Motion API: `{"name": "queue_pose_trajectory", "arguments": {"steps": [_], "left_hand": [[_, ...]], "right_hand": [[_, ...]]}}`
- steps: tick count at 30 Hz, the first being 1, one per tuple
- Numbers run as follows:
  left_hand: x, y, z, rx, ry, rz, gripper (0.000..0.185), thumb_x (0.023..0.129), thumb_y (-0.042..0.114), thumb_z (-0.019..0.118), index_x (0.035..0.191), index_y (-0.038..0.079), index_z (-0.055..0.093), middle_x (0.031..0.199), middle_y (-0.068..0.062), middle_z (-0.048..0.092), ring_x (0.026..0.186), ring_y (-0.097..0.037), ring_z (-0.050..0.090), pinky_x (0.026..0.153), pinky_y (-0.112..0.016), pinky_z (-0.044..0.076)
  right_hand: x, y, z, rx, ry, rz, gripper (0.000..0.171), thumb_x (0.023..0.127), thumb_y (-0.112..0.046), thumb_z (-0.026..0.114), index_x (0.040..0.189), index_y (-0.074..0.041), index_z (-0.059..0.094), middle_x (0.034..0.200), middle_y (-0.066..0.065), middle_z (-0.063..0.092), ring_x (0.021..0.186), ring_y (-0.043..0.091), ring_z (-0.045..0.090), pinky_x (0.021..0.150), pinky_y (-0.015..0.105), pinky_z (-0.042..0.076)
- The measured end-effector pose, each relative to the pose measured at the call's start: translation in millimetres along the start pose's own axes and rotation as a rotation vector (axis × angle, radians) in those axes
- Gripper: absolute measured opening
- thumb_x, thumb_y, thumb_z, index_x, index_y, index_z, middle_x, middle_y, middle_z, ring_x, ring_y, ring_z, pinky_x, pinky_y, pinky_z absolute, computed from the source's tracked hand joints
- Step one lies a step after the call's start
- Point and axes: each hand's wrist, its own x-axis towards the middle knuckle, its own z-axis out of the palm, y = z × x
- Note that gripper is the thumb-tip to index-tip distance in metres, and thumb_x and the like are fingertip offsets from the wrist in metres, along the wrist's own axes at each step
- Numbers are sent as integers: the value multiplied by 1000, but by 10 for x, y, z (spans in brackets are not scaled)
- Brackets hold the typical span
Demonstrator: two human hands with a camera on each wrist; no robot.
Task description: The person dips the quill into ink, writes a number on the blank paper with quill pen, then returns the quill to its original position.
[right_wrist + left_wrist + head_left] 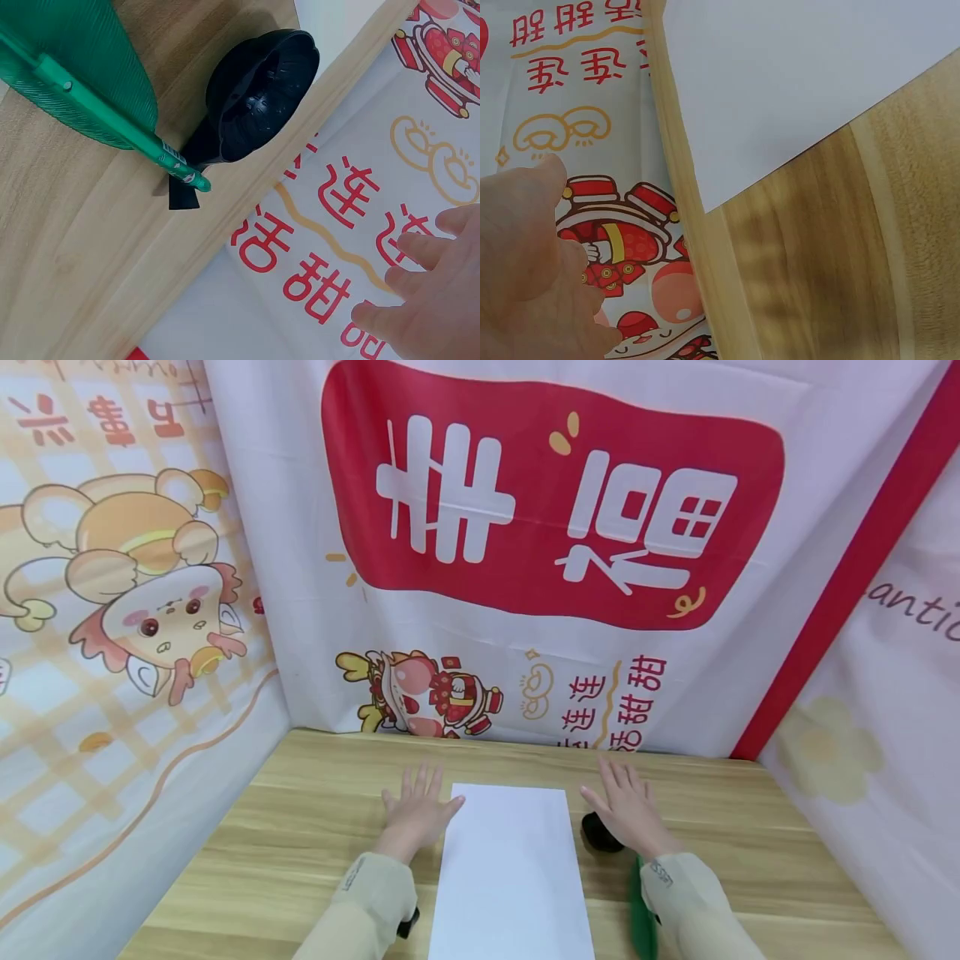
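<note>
"How do we find the hands?"
"We see the left hand and right hand, fingers spread, holding nothing, either side of the white sheet on the table; whether palms touch, we can't quite tell."
"Near the right?"
"We spot a black cup and green feather pen."

White paper lay flat, black cup lay tipped

On my feed, the plain sheet's far left corner was nearest the left hand. To the sheet's right, near the right hand, I saw the fluted cup on its side. A green feather pen lay beside it; from the right wrist, I saw its end overlap the cup's flared stem.
</note>
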Motion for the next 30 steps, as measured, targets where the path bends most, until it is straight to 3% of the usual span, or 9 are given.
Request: {"name": "queue_pose_trajectory", "arguments": {"steps": [19, 30], "left_hand": [[-98, -83, 140, 4, 0, 19, 74, 93, 58, 32, 147, 10, 17, 152, -16, 6, 135, -43, 4, 98, -69, -1], [-180, -97, 196, -60, -7, 24, 74, 92, 56, 36, 147, 9, 19, 151, -16, 9, 135, -41, 4, 99, -67, 1]], "right_hand": [[-64, 108, 33, 11, -21, 21, 80, 93, -61, 25, 146, -1, 15, 146, 28, 18, 132, 48, 8, 100, 66, 2], [-117, 211, 74, 22, -17, 39, 75, 96, -54, 28, 144, 2, 18, 144, 29, 20, 131, 48, 12, 101, 64, 4]]}}
